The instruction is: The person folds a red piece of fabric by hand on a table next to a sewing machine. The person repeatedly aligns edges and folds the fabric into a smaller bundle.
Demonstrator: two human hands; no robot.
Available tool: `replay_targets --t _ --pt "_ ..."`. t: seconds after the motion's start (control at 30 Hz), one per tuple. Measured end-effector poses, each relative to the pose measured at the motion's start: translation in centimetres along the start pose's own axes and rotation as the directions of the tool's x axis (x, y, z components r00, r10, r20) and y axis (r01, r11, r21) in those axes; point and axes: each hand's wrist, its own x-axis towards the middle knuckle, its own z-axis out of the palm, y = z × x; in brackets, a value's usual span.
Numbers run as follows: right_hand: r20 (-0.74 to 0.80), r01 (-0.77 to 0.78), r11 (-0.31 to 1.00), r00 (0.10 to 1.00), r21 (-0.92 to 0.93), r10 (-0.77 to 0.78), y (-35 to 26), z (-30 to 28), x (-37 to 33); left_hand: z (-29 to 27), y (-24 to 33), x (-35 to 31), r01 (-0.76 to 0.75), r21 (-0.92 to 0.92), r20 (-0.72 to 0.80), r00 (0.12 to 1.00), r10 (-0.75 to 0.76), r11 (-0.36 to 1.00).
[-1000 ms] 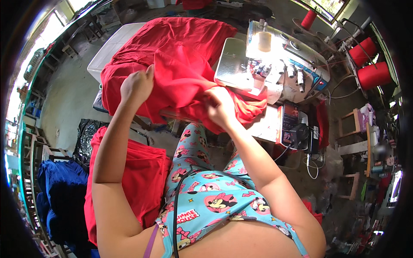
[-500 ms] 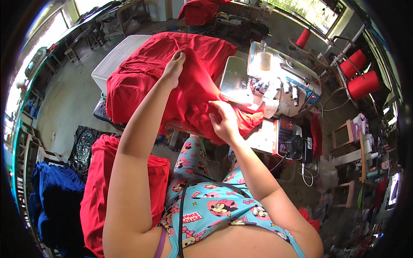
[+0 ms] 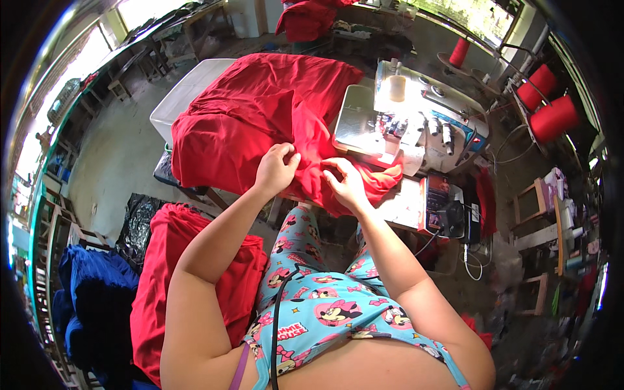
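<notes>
Red fabric is heaped across the work surface in front of me, its near part gathered into loose folds. My left hand is closed on these folds, fingers curled and thumb against them. Close to its right, my right hand pinches the same cloth between thumb and fingers. Some cloth trails right from there, below the plate of a sewing machine lit by a bright lamp. The fingertips of both hands are partly hidden in the folds.
Under the heap's left end shows a pale plastic bin. Red cloth and dark blue cloth are piled at my left. Red thread cones stand at the right, beyond a small box with cables.
My left hand has come down and toward me, from high on the cloth to beside my right hand. The raised, stretched cloth has sunk into folds. My right hand stays nearly in place.
</notes>
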Motion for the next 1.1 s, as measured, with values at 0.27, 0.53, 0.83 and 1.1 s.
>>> replay_targets --t 0.27,0.53,0.83,1.1 --pt "0.060 -0.185 0.972 0.982 0.147 0.178 -5.8 -2.0 2.2 -2.9 3.9 0.1 0.375 -0.627 0.330 0.922 -0.203 0.683" --pt "-0.039 -0.281 0.751 0.926 0.598 0.377 -4.9 1.9 3.0 -1.3 3.0 -0.4 0.190 -0.865 0.154 0.981 -0.114 0.464" --pt "-0.199 0.032 0.986 0.980 0.162 0.001 -7.5 -1.2 4.6 -3.6 5.0 -0.1 0.028 -0.378 -0.115 0.990 -0.077 0.925" --pt "0.082 0.333 0.885 0.942 -0.327 -0.325 -10.1 -6.8 6.8 -7.2 5.1 -1.1 -0.215 0.152 -0.252 0.935 0.248 0.965"
